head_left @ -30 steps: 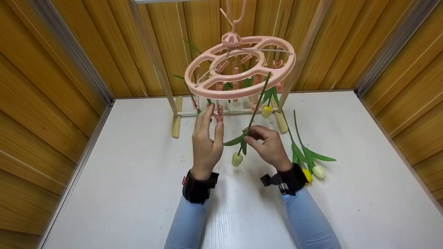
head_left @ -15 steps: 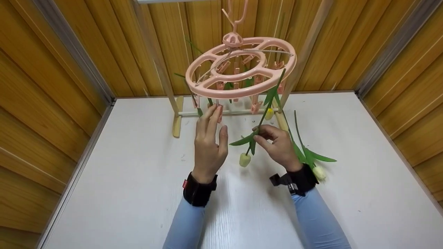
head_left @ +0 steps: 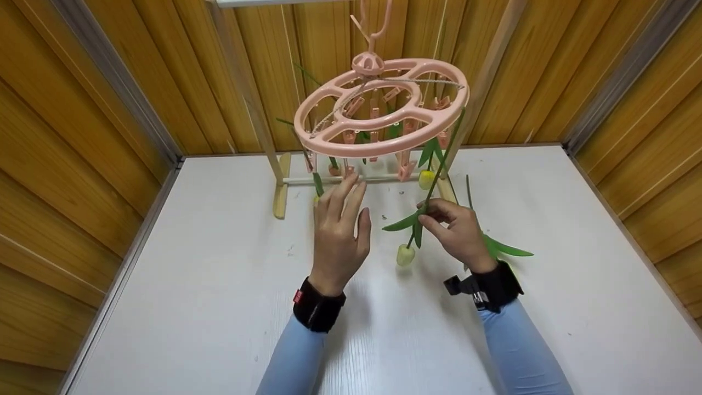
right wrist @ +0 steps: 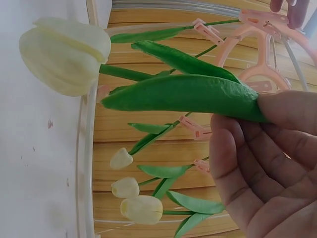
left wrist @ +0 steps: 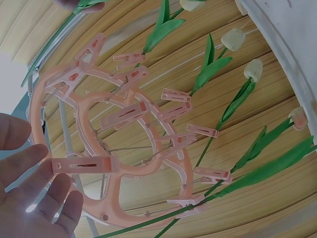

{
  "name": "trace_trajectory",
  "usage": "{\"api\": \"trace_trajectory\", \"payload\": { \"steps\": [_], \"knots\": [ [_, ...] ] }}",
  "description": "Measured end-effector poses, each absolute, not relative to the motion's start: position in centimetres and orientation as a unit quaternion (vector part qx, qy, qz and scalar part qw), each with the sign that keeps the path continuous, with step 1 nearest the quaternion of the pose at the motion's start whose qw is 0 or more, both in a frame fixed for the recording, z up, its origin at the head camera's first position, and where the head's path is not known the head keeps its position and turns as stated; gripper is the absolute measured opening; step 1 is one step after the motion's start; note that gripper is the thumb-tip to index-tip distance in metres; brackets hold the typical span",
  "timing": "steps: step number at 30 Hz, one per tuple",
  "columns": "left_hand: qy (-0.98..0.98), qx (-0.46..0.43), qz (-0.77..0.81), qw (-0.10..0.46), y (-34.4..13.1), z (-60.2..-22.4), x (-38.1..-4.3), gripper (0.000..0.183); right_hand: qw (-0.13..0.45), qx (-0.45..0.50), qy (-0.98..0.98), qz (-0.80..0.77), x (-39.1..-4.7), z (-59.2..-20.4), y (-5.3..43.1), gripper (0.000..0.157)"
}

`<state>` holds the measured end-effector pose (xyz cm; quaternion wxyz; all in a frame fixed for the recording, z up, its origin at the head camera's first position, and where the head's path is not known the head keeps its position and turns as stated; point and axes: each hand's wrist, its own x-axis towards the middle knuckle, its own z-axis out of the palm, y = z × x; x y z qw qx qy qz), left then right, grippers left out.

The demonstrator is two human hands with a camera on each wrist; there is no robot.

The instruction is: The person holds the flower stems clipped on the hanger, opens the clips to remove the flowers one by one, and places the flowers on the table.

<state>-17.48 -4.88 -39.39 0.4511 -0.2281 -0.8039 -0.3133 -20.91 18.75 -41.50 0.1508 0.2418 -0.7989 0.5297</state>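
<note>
My right hand (head_left: 454, 230) pinches an artificial white tulip (head_left: 406, 255) by its stem and leaf base, bloom downward. In the right wrist view the thumb and fingers close on a green leaf (right wrist: 185, 96). The stem's upper end overlaps the right rim of a pink round clip hanger (head_left: 364, 149). My left hand (head_left: 341, 236) holds nothing; its fingers are extended below the hanger's front edge. In the left wrist view its fingertips are right at a pink clothespin (left wrist: 81, 165). Several tulips hang upside down from other clothespins, among them a yellow one (head_left: 426, 179).
A wooden stand (head_left: 279, 192) carries the hanger by its hook, with a white crossbar (head_left: 378, 178) low down. Another tulip lies on the white table (head_left: 219, 307) at right, its leaf (head_left: 510, 247) showing past my right wrist. Wood-patterned walls (head_left: 71, 164) enclose the table.
My right hand has moved right with the white tulip, its stem passing from the hanger's front to its right rim. My left hand has drawn slightly down and right, away from the front clothespin.
</note>
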Motion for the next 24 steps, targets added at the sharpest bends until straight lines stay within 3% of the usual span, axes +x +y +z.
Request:
{"api": "trace_trajectory", "payload": {
  "steps": [24],
  "knots": [
    [-0.831, -0.263, -0.259, 0.417, -2.9, -40.8, -17.4, 0.039, 0.140, 0.193, -0.825, 0.513, -20.3, -42.1, 21.1, 0.016]
  ]
}}
